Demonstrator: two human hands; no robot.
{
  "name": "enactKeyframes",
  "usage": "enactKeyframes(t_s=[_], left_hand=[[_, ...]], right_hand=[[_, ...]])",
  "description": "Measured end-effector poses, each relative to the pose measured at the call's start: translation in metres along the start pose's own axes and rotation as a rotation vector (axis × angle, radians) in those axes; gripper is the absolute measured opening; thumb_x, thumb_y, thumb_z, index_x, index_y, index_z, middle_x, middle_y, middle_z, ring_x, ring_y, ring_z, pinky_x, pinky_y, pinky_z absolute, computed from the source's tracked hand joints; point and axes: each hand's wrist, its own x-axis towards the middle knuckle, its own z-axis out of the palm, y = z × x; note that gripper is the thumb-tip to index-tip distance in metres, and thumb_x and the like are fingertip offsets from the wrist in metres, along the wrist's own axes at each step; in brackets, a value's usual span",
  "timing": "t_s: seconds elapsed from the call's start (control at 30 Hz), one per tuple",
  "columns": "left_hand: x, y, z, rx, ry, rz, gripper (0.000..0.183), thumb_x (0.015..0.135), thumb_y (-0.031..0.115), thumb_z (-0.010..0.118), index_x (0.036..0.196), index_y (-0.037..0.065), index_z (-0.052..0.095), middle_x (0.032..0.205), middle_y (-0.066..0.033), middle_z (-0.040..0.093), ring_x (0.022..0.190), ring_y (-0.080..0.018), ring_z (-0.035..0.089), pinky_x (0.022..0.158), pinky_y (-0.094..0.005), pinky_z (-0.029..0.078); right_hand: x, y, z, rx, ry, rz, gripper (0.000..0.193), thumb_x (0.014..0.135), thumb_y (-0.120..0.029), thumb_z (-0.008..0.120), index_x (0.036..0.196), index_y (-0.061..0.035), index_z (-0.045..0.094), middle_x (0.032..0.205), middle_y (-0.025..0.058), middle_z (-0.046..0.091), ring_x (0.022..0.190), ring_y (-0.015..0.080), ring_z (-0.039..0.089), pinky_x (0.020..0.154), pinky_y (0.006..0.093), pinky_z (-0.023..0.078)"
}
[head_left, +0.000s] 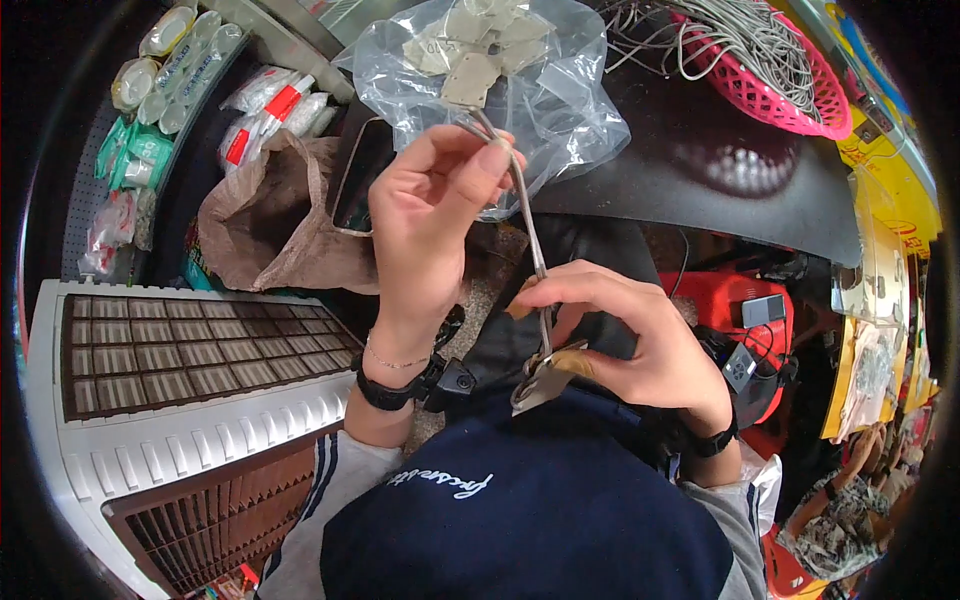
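Observation:
My left hand [430, 195] is raised in front of me, thumb and fingers pinching the upper end of a doubled grey cable [530, 225]. Lower down, my right hand [645, 345] grips the same cable near its bottom end. A flat beige piece [540, 390] hangs at that lower end, under the right thumb; how it joins the cable is hidden. Tan coverings show on the right thumb and a fingertip. Just beyond the left fingers, similar beige pieces [470, 80] lie on a clear plastic bag [585, 125].
A pink basket [835, 105] of grey cables stands on the black table [640, 180] at the far right. On the left are a brown sack [250, 220], a phone [357, 180] and a white air cooler [85, 440]. A red stool [700, 290] and another person [850, 510] are at right.

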Motion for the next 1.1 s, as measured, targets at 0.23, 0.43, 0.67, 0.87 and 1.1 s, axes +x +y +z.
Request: enactKeyframes(t_s=[0.23, 0.43, 0.67, 0.87, 1.1], left_hand=[[0.003, 0.002, 0.006, -0.003, 0.053, 0.082, 0.012, 0.087, 0.006, 0.064, 0.093, -0.003, 0.06, 0.089, -0.0061, 0.066, 0.08, -0.0066, 0.059, 0.073, -0.0197, 0.046], [-0.003, -0.003, 0.018, 0.025, 0.026, 0.055, 0.011, 0.086, 0.005, 0.064, 0.093, -0.003, 0.06, 0.09, -0.0064, 0.066, 0.083, -0.0073, 0.06, 0.077, -0.0209, 0.047], [0.003, -0.007, 0.011, 0.029, 0.059, 0.052, 0.012, 0.086, 0.005, 0.065, 0.094, -0.002, 0.06, 0.09, -0.0059, 0.066, 0.083, -0.0069, 0.06, 0.076, -0.02, 0.047], [0.01, -0.008, 0.008, 0.006, -0.081, -0.08, 0.014, 0.087, 0.008, 0.064, 0.095, -0.003, 0.06, 0.089, -0.0058, 0.065, 0.08, -0.0074, 0.059, 0.075, -0.0214, 0.047], [0.008, -0.002, 0.021, 0.115, -0.108, -0.071, 0.031, 0.087, 0.012, 0.059, 0.114, -0.003, 0.053, 0.107, -0.0109, 0.06, 0.088, -0.0126, 0.057, 0.076, -0.0246, 0.046]], right_hand=[[0.001, -0.009, -0.006, 0.073, -0.022, 0.061, 0.05, 0.067, 0.011, 0.063, 0.115, -0.0013, 0.058, 0.114, 0.0122, 0.06, 0.088, 0.0184, 0.064, 0.077, 0.0291, 0.05], [-0.007, -0.001, 0.002, 0.41, 0.164, 0.208, 0.022, 0.081, 0.006, 0.062, 0.103, 0.0038, 0.065, 0.103, 0.0098, 0.067, 0.083, 0.0132, 0.066, 0.075, 0.0248, 0.051], [-0.001, -0.007, -0.002, 0.277, 0.132, 0.242, 0.03, 0.079, 0.011, 0.059, 0.107, 0.0036, 0.065, 0.105, 0.0105, 0.067, 0.086, 0.0142, 0.066, 0.076, 0.0249, 0.051], [-0.001, -0.007, -0.002, 0.274, 0.145, 0.253, 0.035, 0.075, 0.013, 0.06, 0.108, 0.0024, 0.064, 0.106, 0.0099, 0.066, 0.088, 0.0149, 0.066, 0.077, 0.0258, 0.05], [-0.016, -0.01, -0.036, 0.051, 0.171, 0.082, 0.042, 0.071, 0.015, 0.06, 0.109, -0.0007, 0.063, 0.111, 0.0121, 0.061, 0.085, 0.0181, 0.065, 0.076, 0.0287, 0.051]])
